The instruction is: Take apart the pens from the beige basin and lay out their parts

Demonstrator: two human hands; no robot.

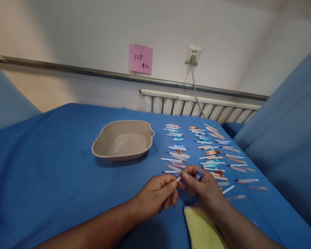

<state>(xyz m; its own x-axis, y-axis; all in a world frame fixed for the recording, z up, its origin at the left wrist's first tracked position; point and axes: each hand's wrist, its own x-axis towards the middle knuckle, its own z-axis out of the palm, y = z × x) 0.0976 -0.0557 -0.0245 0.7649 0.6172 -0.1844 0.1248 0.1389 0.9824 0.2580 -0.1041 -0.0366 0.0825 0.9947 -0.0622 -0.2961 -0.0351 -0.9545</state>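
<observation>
Near the front of the blue-covered table, my left hand [157, 192] is closed in a pinch on a small white piece [178, 179]. Just to its right, my right hand [204, 186] is closed too, with a short blue pen part [198, 174] standing up between its fingers. The thumb and forefinger of that hand meet close to the end of the white piece; whether they pinch it as well is too small to tell. Beyond and to the right lie rows of pen parts [209, 165]: white refills, pale barrels, and blue, turquoise and brown pieces. My right hand hides some of them.
A beige basin [124, 157] with a small loop handle stands left of the rows. Under my right forearm lies a yellow cloth [200, 226]. Behind the table are a radiator [186, 106], a metal rail, a pink note [140, 58] and a plugged-in cable [196, 90]. Blue curtains hang at both sides.
</observation>
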